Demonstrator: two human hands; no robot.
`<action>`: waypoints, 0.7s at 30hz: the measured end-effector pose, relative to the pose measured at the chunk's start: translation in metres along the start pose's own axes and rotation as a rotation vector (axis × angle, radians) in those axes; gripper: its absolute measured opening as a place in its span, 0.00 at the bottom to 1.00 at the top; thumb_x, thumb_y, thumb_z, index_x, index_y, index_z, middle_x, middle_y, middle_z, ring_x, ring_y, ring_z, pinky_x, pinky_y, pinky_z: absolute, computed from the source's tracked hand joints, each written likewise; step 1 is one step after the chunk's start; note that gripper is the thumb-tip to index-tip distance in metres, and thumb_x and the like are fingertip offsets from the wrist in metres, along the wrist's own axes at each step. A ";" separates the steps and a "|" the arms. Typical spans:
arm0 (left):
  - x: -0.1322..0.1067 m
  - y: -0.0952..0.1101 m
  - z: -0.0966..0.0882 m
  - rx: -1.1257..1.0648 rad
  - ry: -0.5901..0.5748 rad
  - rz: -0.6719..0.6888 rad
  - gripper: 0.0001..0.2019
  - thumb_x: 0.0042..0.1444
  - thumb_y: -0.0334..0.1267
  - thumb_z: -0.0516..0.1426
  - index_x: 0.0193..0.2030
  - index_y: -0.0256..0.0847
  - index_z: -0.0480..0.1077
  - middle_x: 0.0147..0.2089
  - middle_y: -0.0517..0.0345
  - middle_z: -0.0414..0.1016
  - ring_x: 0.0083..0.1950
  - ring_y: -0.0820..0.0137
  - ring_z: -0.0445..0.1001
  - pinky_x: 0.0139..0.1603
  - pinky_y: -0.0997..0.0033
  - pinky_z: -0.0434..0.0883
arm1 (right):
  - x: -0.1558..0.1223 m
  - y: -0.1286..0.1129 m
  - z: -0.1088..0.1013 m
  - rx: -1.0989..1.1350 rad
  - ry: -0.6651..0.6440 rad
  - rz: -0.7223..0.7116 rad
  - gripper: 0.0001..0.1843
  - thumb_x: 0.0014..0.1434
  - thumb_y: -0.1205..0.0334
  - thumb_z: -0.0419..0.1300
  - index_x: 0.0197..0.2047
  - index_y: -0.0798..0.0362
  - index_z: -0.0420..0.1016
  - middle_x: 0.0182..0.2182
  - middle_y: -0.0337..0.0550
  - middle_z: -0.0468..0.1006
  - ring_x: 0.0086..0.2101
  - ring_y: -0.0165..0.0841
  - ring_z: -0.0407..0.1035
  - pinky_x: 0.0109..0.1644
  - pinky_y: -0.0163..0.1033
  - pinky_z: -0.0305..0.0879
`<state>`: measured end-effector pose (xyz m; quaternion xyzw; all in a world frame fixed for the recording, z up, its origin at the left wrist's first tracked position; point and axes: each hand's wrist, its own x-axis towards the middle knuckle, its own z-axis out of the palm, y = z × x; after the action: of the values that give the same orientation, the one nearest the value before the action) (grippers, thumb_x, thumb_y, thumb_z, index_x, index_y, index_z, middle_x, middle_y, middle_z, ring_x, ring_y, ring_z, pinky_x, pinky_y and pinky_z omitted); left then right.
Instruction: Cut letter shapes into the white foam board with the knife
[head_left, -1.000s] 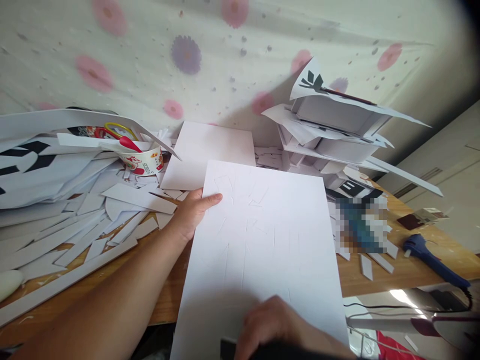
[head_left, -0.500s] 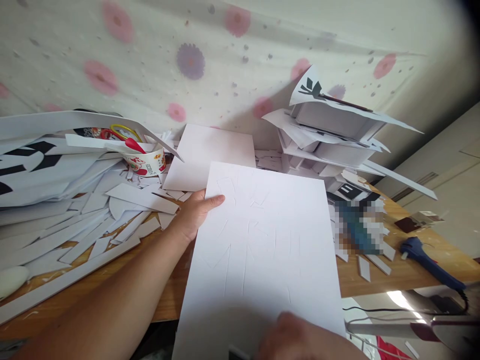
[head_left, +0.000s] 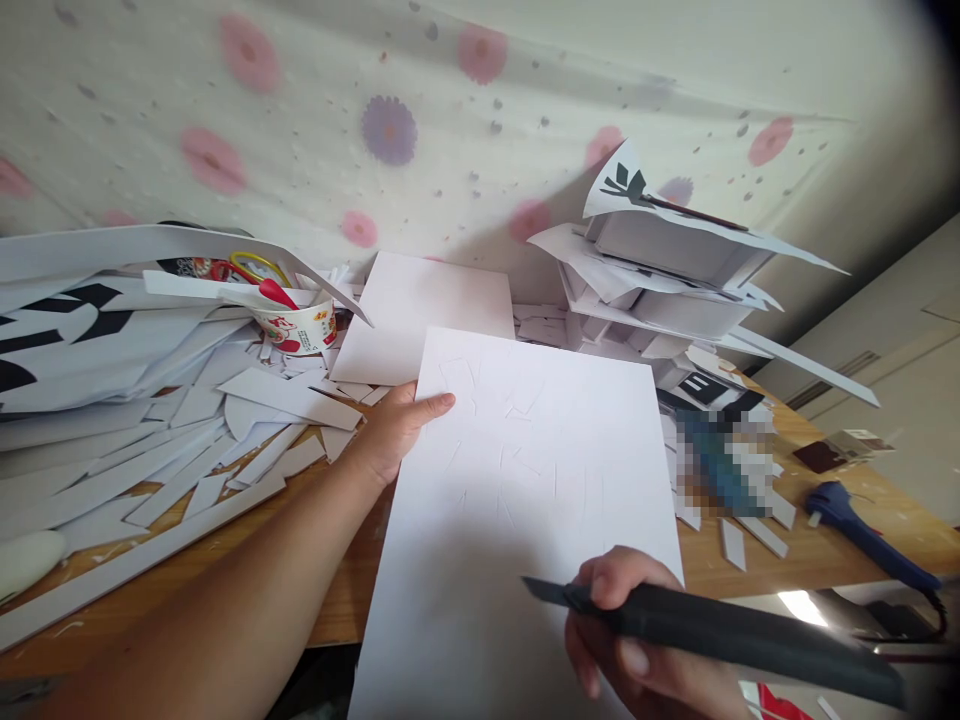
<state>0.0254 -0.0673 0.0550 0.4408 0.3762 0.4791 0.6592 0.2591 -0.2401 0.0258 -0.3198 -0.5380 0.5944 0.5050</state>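
A large white foam board (head_left: 480, 560) with thin scored lines reaches over the table's front edge. My left hand (head_left: 397, 428) grips its left edge, thumb on top and fingers hidden underneath. My right hand (head_left: 637, 630) is closed around a black utility knife (head_left: 735, 635) over the board's lower right part. The knife's dark blade points left and appears raised off the surface. The scored lines form angular strokes on the board's upper half.
White offcuts (head_left: 187, 480) pile up on the left, beside a paper cup (head_left: 296, 328) holding a red-handled item. Another white board (head_left: 435, 300) lies behind. At right are stacked white box structures (head_left: 675, 260), a blue glue gun (head_left: 862, 535) and a small box (head_left: 840, 450).
My right hand has come up from the bottom edge and moved right, bringing the utility knife into full view. My left hand keeps its hold on the board.
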 end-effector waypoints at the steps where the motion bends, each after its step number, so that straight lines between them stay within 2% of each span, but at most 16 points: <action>1: 0.000 0.000 0.000 -0.001 -0.002 0.001 0.22 0.43 0.46 0.69 0.44 0.36 0.75 0.40 0.48 0.80 0.42 0.55 0.78 0.39 0.64 0.74 | 0.003 -0.003 -0.001 0.110 -0.007 -0.031 0.15 0.53 0.48 0.62 0.44 0.40 0.71 0.25 0.36 0.61 0.20 0.25 0.54 0.22 0.31 0.60; 3: -0.001 0.001 0.001 -0.003 -0.003 0.006 0.21 0.44 0.46 0.68 0.43 0.37 0.75 0.40 0.48 0.80 0.42 0.55 0.78 0.39 0.64 0.74 | 0.009 -0.008 -0.003 0.248 -0.023 -0.057 0.17 0.51 0.45 0.64 0.43 0.40 0.73 0.25 0.35 0.59 0.20 0.24 0.50 0.20 0.30 0.57; 4: -0.002 0.002 0.002 0.000 0.001 0.005 0.21 0.44 0.46 0.68 0.43 0.37 0.75 0.41 0.48 0.80 0.41 0.56 0.78 0.39 0.64 0.74 | 0.012 -0.010 -0.005 0.234 -0.003 -0.068 0.20 0.50 0.42 0.64 0.43 0.41 0.74 0.25 0.35 0.60 0.21 0.25 0.50 0.20 0.31 0.56; 7: -0.004 0.003 0.004 0.004 0.016 0.004 0.21 0.45 0.45 0.68 0.44 0.36 0.75 0.40 0.48 0.80 0.38 0.57 0.79 0.38 0.64 0.74 | 0.022 -0.013 -0.015 0.029 0.099 -0.122 0.26 0.50 0.36 0.62 0.46 0.43 0.76 0.27 0.40 0.68 0.24 0.29 0.58 0.25 0.35 0.57; 10: -0.006 0.004 0.006 -0.011 0.017 0.014 0.21 0.45 0.44 0.67 0.44 0.36 0.75 0.40 0.48 0.80 0.35 0.58 0.79 0.37 0.64 0.74 | 0.038 -0.015 -0.024 -0.196 0.081 -0.205 0.29 0.52 0.36 0.61 0.47 0.49 0.79 0.27 0.43 0.69 0.26 0.33 0.62 0.27 0.38 0.56; 12: -0.007 0.004 0.007 -0.018 0.011 0.024 0.20 0.45 0.43 0.67 0.44 0.36 0.75 0.40 0.48 0.80 0.35 0.58 0.78 0.37 0.64 0.75 | 0.050 -0.018 -0.025 -0.305 0.079 -0.244 0.27 0.53 0.38 0.61 0.44 0.52 0.80 0.26 0.43 0.69 0.27 0.33 0.63 0.28 0.38 0.56; 15: -0.009 0.005 0.007 -0.029 -0.010 0.040 0.22 0.45 0.42 0.67 0.47 0.37 0.75 0.41 0.49 0.80 0.38 0.58 0.79 0.39 0.64 0.75 | 0.066 -0.021 -0.019 -0.383 0.210 -0.272 0.17 0.54 0.46 0.64 0.40 0.51 0.77 0.27 0.42 0.71 0.28 0.32 0.63 0.29 0.37 0.57; 18: -0.009 0.005 0.007 -0.026 -0.012 0.044 0.25 0.45 0.44 0.67 0.50 0.37 0.74 0.41 0.49 0.80 0.39 0.56 0.78 0.40 0.63 0.75 | 0.076 -0.016 -0.010 -0.328 0.310 -0.311 0.14 0.52 0.54 0.67 0.36 0.49 0.68 0.25 0.36 0.67 0.25 0.29 0.59 0.28 0.35 0.55; 21: -0.009 0.005 0.007 -0.012 0.002 0.049 0.26 0.44 0.45 0.68 0.50 0.36 0.74 0.40 0.48 0.80 0.38 0.55 0.78 0.39 0.62 0.75 | 0.081 -0.005 -0.006 -0.269 0.305 -0.376 0.15 0.52 0.57 0.66 0.35 0.48 0.63 0.24 0.34 0.65 0.24 0.27 0.58 0.27 0.34 0.55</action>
<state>0.0280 -0.0770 0.0623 0.4455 0.3632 0.4979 0.6494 0.2425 -0.1623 0.0425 -0.3646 -0.5797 0.3584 0.6345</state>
